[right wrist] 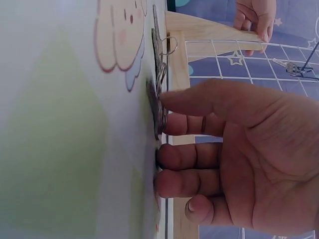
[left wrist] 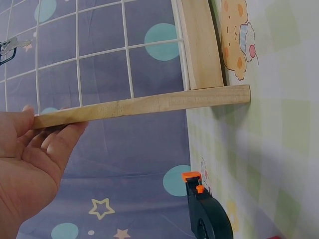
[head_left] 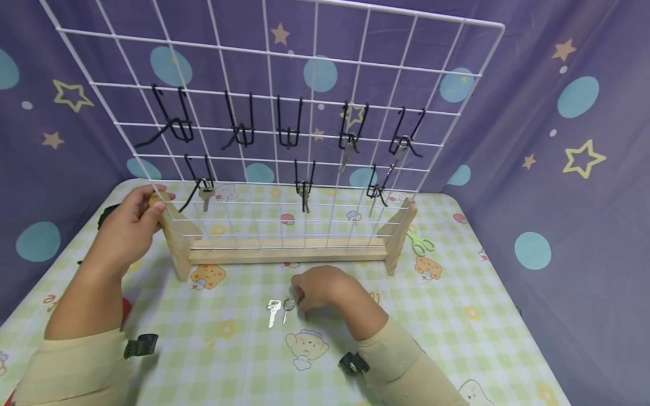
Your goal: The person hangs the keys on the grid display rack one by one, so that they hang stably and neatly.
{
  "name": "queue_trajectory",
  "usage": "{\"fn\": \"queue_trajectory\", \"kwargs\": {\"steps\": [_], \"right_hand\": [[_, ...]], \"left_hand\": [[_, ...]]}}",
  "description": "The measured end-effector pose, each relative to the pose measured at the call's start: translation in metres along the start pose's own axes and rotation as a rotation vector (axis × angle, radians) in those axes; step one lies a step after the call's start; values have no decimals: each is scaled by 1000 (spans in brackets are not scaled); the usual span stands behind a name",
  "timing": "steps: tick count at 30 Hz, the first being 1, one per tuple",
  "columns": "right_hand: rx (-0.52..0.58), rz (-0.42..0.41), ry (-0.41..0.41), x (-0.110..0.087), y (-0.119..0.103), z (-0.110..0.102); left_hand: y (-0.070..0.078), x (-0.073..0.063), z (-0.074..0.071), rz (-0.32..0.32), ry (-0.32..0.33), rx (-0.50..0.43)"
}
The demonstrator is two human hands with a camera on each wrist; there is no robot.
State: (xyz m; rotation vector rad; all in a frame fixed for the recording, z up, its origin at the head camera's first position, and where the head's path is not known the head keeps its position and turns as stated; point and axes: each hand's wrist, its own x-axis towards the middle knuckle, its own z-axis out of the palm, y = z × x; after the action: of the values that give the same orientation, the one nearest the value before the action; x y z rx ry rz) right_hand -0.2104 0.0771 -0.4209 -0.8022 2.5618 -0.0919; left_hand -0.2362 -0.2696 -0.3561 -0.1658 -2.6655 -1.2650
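My left hand (head_left: 124, 228) grips the top of the left wooden side post (head_left: 176, 243) of a rack that carries a white wire grid (head_left: 274, 113). Down on the tablecloth in front of the rack, my right hand (head_left: 325, 290) pinches a key (right wrist: 161, 114) between thumb and forefinger; the fingers hide most of it in the head view. Just left of those fingers lie a silver key (head_left: 273, 313) and another key with a split ring (head_left: 288, 305). Black hooks (head_left: 289, 135) hang on the grid in two rows, and several bear keys (head_left: 206, 194).
Green-handled scissors (head_left: 421, 243) lie behind the rack's right post. A dark clamp with orange tips (left wrist: 209, 211) stands beyond the left post. Part of a red object (head_left: 126, 309) shows beside the left forearm. A purple patterned curtain (head_left: 538, 169) encloses the table.
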Motion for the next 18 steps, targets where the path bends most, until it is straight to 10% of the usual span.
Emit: {"fn": "queue_trajectory", "kwargs": {"steps": [18], "right_hand": [[-27,-8,-19,-5,-4,-3]], "left_hand": [[1,-1,-1,-9,-14,12]]}}
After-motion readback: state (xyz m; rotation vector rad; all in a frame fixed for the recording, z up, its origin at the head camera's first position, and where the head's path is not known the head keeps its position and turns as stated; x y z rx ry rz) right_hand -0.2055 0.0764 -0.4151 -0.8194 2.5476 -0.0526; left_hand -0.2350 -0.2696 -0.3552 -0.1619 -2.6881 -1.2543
